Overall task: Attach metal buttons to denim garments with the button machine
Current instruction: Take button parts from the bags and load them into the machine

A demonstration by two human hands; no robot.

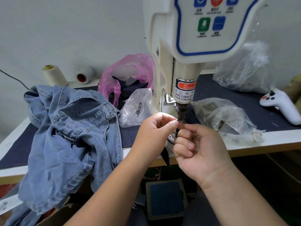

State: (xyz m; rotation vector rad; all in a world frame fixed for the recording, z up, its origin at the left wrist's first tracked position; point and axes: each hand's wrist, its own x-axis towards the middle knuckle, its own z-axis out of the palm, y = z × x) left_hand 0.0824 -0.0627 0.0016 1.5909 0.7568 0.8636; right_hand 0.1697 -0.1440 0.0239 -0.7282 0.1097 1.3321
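Brass-coloured, small and round, a metal button (177, 119) pinched at the tips of the left hand (156, 126), thumb and forefinger pressed together on it, held right against the lower end of the dark tapered punch (180, 111) of the cream button machine (184, 46). Just beside and below, the right hand (195, 149), fingers curled inward near the punch tip; whether clamped on a second part or merely steadying, impossible to tell. Probably the loading step: seating the button in the upper die before any cloth goes under. To do it well: push the button up square and fully home, not tilted; check for a firm hold before letting go; keep every fingertip out from under the punch, as the orange warning label (185, 92) urges; keep the foot off the blue-topped pedal (166, 199) below until both hands are away. Further left, a rumpled light-blue denim garment (70, 136), draped over the edge of the dark-covered table (19, 144), well apart from the die and not yet under it. Around the machine, clear plastic bags (224, 116), a pink plastic bag (130, 69) of dark scraps, two cream thread cones (53, 75) at the wall, and a white game controller (280, 103) at far right.
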